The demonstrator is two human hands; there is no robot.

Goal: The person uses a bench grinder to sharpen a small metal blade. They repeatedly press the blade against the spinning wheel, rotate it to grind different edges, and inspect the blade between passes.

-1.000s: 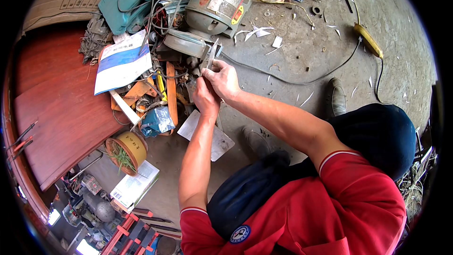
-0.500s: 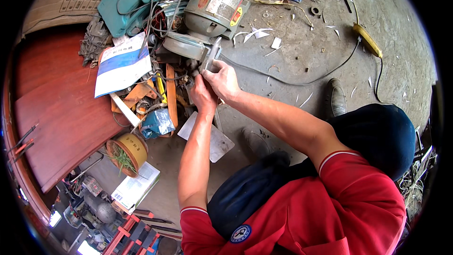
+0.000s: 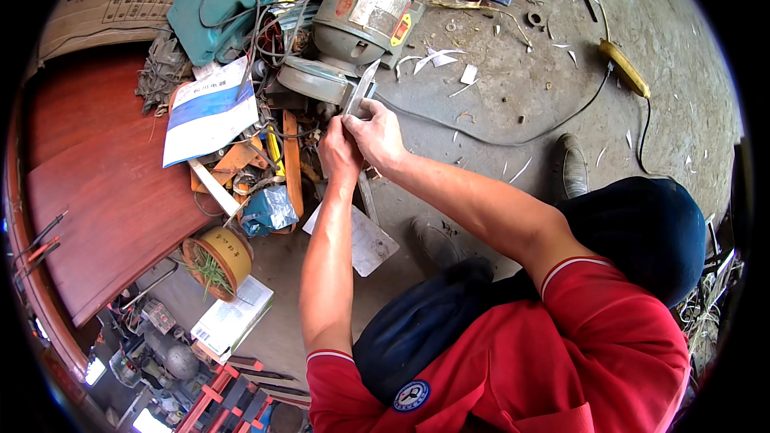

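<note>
Both my hands are closed together on a pointed, shiny metal knife blade [image 3: 367, 80], its tip upward and away from me. My left hand [image 3: 340, 148] grips its lower end from the left, fingers wrapped round. From the right, my right hand [image 3: 378, 135] pinches it, the thumb near the flat of the blade. Just beyond my hands is a grey bench grinder [image 3: 359, 12] with a rounded wheel guard [image 3: 311, 80]. The blade lies at the guard's right end, beside the tool rest; whether it touches the wheel cannot be made out. Any handle is hidden in my grip.
Left of my hands sits a heap of tools, with a blue-and-white booklet [image 3: 210, 112] and a teal case [image 3: 220, 8]. A reddish wooden board [image 3: 104, 176] lies farther left, near a potted plant [image 3: 216, 261]. A cable crosses the floor to a yellow power strip [image 3: 624, 68].
The blade has turned, so that more of its bright flat face shows. My left hand has shifted slightly left; my right hand stays almost in place.
</note>
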